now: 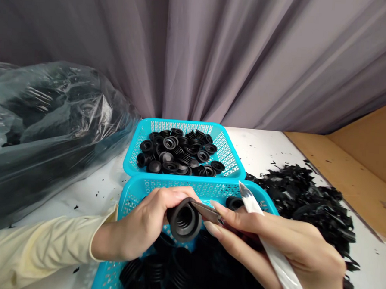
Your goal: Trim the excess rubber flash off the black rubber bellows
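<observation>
My left hand [140, 228] is closed round a black ribbed rubber bellows [185, 221], its open mouth turned toward me. My right hand [272, 243] grips a tool with a white taped handle [277, 261] and a thin metal blade [207, 210] that touches the rim of the bellows. Both hands hover over the near turquoise basket [128, 197], which holds several black bellows. A second turquoise basket [234, 159] behind it also holds several black rubber bellows [179, 154].
A large clear plastic bag [45, 128] full of dark parts lies at the left. A heap of black rubber trimmings [309, 198] covers the white table [264, 148] at the right. A cardboard sheet [356, 170] and a grey curtain [217, 55] stand behind.
</observation>
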A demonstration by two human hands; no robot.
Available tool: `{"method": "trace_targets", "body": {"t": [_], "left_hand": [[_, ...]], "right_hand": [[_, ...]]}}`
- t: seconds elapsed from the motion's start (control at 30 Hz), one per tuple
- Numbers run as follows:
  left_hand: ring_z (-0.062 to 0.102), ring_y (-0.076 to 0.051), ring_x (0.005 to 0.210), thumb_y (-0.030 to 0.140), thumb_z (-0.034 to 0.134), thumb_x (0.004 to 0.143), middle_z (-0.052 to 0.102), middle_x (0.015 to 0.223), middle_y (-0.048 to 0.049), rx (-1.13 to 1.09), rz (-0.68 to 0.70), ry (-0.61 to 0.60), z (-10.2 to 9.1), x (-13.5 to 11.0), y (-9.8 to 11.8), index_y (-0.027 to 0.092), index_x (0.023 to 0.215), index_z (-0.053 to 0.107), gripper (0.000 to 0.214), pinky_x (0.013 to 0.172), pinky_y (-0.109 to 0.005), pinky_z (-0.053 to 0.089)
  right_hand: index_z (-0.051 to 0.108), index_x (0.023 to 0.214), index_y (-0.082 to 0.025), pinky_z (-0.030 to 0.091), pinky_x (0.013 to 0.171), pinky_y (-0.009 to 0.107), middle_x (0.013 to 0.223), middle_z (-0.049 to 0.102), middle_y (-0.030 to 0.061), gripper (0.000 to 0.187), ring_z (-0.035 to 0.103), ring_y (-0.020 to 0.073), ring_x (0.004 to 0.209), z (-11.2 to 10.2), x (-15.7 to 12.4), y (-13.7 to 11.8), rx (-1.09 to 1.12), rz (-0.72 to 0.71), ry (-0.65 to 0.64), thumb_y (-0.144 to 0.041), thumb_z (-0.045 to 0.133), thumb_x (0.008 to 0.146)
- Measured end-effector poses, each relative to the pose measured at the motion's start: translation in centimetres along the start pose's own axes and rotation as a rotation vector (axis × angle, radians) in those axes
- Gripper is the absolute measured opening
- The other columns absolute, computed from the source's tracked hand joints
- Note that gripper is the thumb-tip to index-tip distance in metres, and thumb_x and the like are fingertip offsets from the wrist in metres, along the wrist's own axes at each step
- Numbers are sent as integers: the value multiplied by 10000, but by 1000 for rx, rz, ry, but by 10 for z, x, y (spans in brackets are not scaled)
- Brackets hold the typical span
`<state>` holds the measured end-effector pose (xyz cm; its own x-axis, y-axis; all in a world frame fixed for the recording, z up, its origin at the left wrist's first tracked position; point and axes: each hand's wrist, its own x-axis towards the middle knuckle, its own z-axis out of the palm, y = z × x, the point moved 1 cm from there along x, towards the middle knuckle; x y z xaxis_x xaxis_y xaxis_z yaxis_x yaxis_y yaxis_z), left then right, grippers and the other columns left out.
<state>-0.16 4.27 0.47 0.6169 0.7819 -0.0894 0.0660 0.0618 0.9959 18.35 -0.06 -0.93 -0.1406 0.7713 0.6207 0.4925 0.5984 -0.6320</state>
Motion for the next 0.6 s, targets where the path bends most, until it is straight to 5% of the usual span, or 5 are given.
{"method": "trace_targets", "body": {"t": [0.37,0.6], "left_hand": [[453,-150,592,306,225,967,537,626,-5,12,40,-22,-1,-1,-1,172,788,572,413,605,-272,372],[455,-132,623,364,309,944,537,733,22,-255,-106,13,3,-1,-4,227,952,504,239,573,-235,390]], "right_hand": [[697,889,-233,575,424,250,714,761,8,104,671,169,438,-4,3,-3,-29,9,-59,-190,715,795],[702,869,-235,521,388,222,626,725,-16,78,576,115,355,-2,3,-1,-24,33,1,-219,718,795]]}}
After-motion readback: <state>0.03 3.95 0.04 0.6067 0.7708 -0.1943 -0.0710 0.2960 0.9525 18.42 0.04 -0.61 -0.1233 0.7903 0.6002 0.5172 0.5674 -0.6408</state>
